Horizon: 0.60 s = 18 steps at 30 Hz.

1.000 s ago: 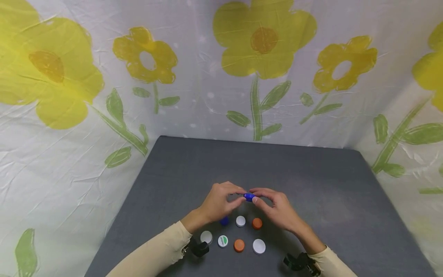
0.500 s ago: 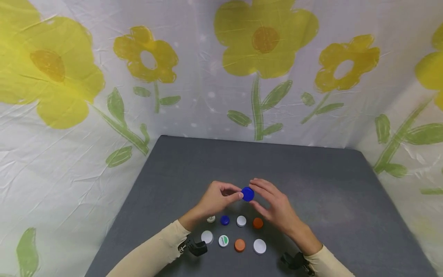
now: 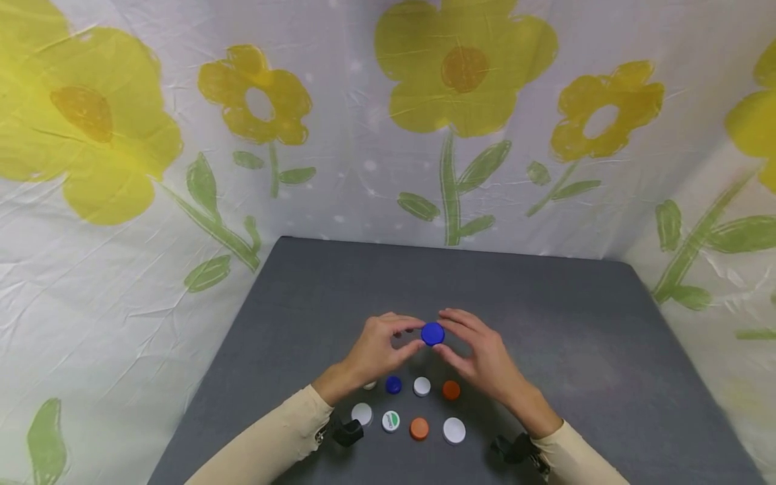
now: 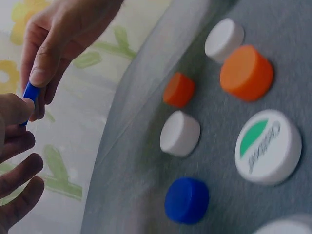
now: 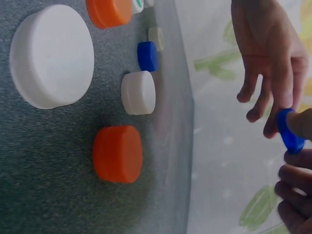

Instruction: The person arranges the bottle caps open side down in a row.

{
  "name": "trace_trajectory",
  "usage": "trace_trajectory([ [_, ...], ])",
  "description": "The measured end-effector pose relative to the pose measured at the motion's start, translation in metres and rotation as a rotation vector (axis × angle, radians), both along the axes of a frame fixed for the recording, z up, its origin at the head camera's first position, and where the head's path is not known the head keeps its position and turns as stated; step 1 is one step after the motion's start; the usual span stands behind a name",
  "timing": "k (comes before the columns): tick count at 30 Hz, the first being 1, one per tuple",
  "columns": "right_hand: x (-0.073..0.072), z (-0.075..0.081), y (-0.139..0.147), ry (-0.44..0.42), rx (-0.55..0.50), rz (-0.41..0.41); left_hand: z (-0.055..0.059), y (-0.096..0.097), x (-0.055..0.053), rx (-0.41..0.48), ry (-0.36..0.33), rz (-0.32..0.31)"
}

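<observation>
A blue bottle cap (image 3: pixel 433 334) is held up above the table, its round flat face turned toward the head camera. My left hand (image 3: pixel 374 345) pinches its left edge between thumb and fingertips. On the opposite edge, my right hand (image 3: pixel 481 353) pinches it with thumb and index finger. The left wrist view shows the cap (image 4: pixel 31 92) edge-on between the two hands. From the right wrist, the same cap (image 5: pixel 290 131) appears tilted, with a thumb pressed on its face.
Loose caps lie in two rows on the dark grey table (image 3: pixel 339 283): blue (image 3: pixel 393 384), white (image 3: pixel 422 386), orange (image 3: pixel 450 390), and nearer a green-and-white printed one (image 3: pixel 391 421), among others. The left forearm partly covers a pale cap (image 3: pixel 369 386). A flowered curtain (image 3: pixel 345 168) surrounds the table.
The cap has turned from edge-on to face-on and risen slightly. Half a second ago the right fingers were spread around it while the left held it; now both hands pinch its edges.
</observation>
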State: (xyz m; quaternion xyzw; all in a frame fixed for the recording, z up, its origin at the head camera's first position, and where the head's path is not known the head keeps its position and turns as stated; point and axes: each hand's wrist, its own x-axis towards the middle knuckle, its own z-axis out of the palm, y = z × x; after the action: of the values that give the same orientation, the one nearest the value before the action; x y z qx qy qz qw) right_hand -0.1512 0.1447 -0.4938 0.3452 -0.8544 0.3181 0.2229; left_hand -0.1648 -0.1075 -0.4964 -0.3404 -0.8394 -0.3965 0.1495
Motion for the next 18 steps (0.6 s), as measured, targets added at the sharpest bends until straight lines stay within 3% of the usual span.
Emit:
trace_trajectory([
  [4, -0.004, 0.003, -0.007, -0.065, 0.087, -0.025, -0.002, -0.005, -0.005, -0.144, 0.095, 0.037],
  [8, -0.009, 0.0, -0.015, -0.09, 0.183, -0.037, -0.006, -0.009, -0.009, -0.246, 0.127, 0.054],
  [18, -0.021, -0.021, -0.032, -0.169, 0.342, -0.007, -0.025, -0.014, -0.017, -0.446, 0.0, 0.094],
])
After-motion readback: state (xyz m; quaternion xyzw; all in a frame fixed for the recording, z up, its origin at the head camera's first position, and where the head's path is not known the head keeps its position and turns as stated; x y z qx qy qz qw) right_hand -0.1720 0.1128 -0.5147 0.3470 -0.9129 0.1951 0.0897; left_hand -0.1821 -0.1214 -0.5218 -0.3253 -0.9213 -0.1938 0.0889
